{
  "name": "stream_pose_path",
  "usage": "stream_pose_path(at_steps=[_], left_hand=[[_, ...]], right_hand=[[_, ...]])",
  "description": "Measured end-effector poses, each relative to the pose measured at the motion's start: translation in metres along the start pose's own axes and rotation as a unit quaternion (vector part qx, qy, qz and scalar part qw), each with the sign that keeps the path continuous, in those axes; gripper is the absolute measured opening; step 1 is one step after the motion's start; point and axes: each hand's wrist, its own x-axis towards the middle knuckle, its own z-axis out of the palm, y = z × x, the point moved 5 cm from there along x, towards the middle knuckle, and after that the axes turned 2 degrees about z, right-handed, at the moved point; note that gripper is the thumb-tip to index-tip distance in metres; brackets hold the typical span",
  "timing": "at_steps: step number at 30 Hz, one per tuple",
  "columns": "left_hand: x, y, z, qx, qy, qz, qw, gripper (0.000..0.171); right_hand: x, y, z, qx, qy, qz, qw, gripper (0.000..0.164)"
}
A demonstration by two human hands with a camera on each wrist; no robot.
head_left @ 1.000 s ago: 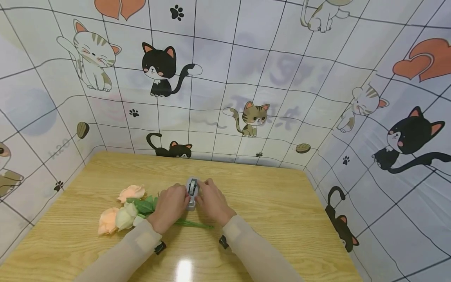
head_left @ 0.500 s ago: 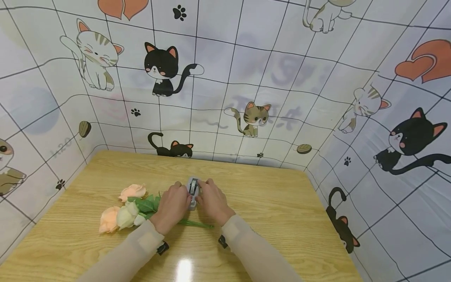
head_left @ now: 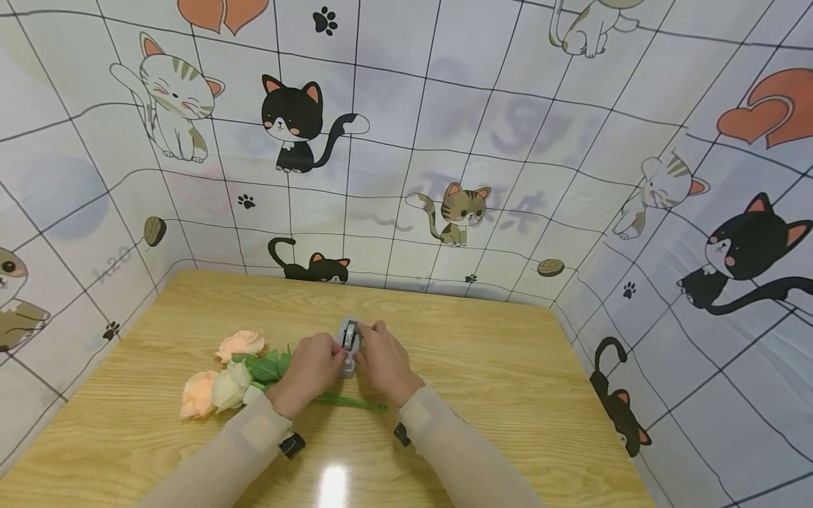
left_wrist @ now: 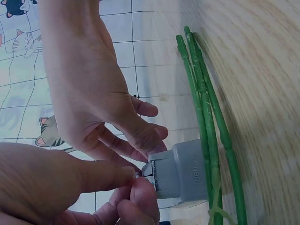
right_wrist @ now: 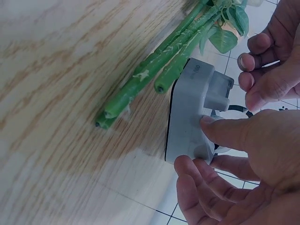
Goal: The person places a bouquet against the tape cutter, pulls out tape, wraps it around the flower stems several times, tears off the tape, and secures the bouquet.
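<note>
A grey tape dispenser (head_left: 348, 365) stands on the table between my hands, its cutter end toward me. At that end, the thumb and forefinger of my left hand (head_left: 309, 368) pinch the tape; its clear strip is hardly visible. My right hand (head_left: 386, 361) grips the dispenser from the right. In the right wrist view its thumb (right_wrist: 225, 131) presses on the upper side of the dispenser (right_wrist: 188, 110), with the other fingers curled against its end. Close in front of the dispenser run the green stems (left_wrist: 206, 93) of several artificial roses, partly hidden by my left forearm.
Peach rose heads (head_left: 198, 394), a cream rose head (head_left: 231, 386) and green leaves (head_left: 260, 367) lie left of my left hand. The wooden table (head_left: 476, 367) meets cat-print walls (head_left: 381, 141) at the back and sides.
My left hand has drawn slightly toward me, its fingers more tightly bent at the dispenser's cutter end. My right hand stays in place on the dispenser, and the roses lie as before.
</note>
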Motion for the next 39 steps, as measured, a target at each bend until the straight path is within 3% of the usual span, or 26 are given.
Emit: stream_pose_path(at_steps=[6,11,14,19,28,33,39], left_hand=[[0.001,-0.014,0.004,-0.027,0.008,0.018,0.9994,0.041],[-0.008,-0.016,0.003,-0.033,-0.026,0.028,0.9987,0.051],[-0.017,-0.008,-0.002,-0.047,-0.058,0.015,0.9971,0.052],[-0.034,0.007,-0.013,-0.059,-0.101,-0.035,0.9925,0.049],[-0.054,0.011,-0.016,-0.055,-0.124,-0.018,0.9906,0.055],[-0.061,0.006,-0.016,-0.051,-0.132,-0.029,0.9895,0.056],[-0.066,0.001,-0.01,-0.02,-0.118,-0.045,0.9917,0.056]], right_hand=[[0.001,-0.002,-0.001,-0.023,0.008,-0.003,1.0,0.061],[0.001,-0.005,0.0,-0.066,0.022,-0.014,0.997,0.055],[0.002,-0.007,0.001,-0.072,0.026,-0.015,0.997,0.053],[0.002,-0.007,0.001,-0.067,0.026,-0.009,0.997,0.055],[0.0,-0.007,0.002,-0.067,0.028,-0.01,0.997,0.056],[0.0,-0.006,0.002,-0.064,0.027,-0.007,0.998,0.057],[0.0,-0.008,0.002,-0.059,0.024,-0.01,0.998,0.058]])
